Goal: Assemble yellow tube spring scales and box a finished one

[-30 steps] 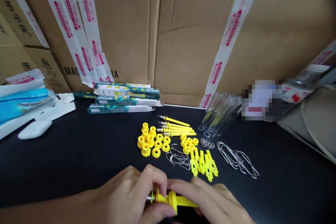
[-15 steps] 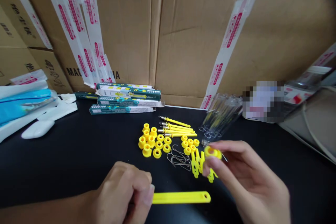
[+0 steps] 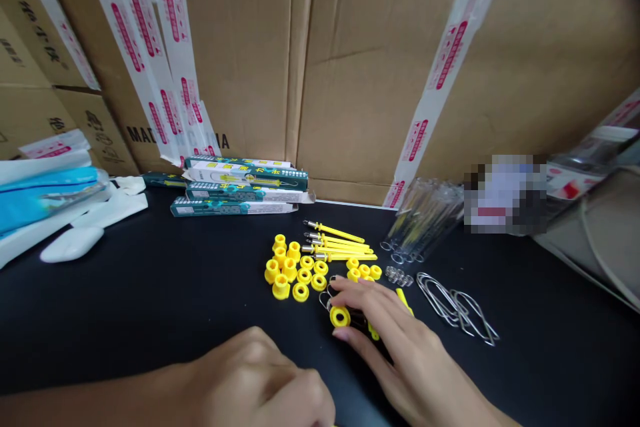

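Note:
My right hand (image 3: 400, 340) pinches a yellow flanged plastic ring (image 3: 340, 316) between thumb and fingertips, its hole facing me. Under and behind those fingers lie bent wire hooks (image 3: 325, 300) and flat yellow pieces with holes (image 3: 373, 332), partly hidden. At the bottom edge my left hand (image 3: 260, 383) is curled into a fist; only a sliver of the yellow strip shows beside it. Similar flanged rings (image 3: 305, 276), taller yellow collars (image 3: 281, 287) and small yellow rings (image 3: 365, 271) stand in groups beyond the right hand.
Yellow rods with metal tips (image 3: 345, 247) lie behind the rings. Clear tubes (image 3: 425, 220), small springs (image 3: 399, 276) and long bent wires (image 3: 457, 307) are to the right. Printed boxes (image 3: 240, 193) are stacked before a cardboard carton (image 3: 380, 80). White plastic pieces (image 3: 73, 245) lie left.
My right hand has moved left and down toward the hooks with the yellow ring, uncovering the springs and long wires. My left hand has shifted down and right, and the yellow strip has nearly left view.

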{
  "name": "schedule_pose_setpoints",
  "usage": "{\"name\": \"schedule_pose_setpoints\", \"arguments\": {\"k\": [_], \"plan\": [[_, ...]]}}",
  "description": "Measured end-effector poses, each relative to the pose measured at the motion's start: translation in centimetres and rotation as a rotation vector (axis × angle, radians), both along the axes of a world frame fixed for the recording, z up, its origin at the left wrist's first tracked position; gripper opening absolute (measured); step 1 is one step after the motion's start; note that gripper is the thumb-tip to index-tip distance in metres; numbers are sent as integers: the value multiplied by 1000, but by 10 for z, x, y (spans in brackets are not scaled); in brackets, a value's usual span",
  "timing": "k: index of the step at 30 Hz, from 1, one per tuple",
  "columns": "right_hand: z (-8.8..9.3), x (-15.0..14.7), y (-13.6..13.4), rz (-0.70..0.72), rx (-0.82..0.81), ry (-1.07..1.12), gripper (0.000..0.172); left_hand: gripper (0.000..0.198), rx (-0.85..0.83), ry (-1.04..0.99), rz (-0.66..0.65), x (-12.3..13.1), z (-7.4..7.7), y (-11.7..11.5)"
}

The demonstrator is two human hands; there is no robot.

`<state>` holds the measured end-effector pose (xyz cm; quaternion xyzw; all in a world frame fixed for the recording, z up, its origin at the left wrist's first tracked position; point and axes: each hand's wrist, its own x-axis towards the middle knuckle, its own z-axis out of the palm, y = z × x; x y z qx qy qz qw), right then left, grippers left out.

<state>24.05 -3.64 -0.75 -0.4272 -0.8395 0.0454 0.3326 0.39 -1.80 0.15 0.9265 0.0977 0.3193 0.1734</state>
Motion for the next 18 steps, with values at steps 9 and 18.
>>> {"name": "schedule_pose_setpoints", "arguments": {"k": [9, 18], "plan": [[1, -3, -8, -28, 22, -15, 14, 20, -2, 31, 20, 3, -4, 1], [5, 1, 26, -158, 204, 16, 21, 25, 1, 314, 86, -1, 25, -3]]}}
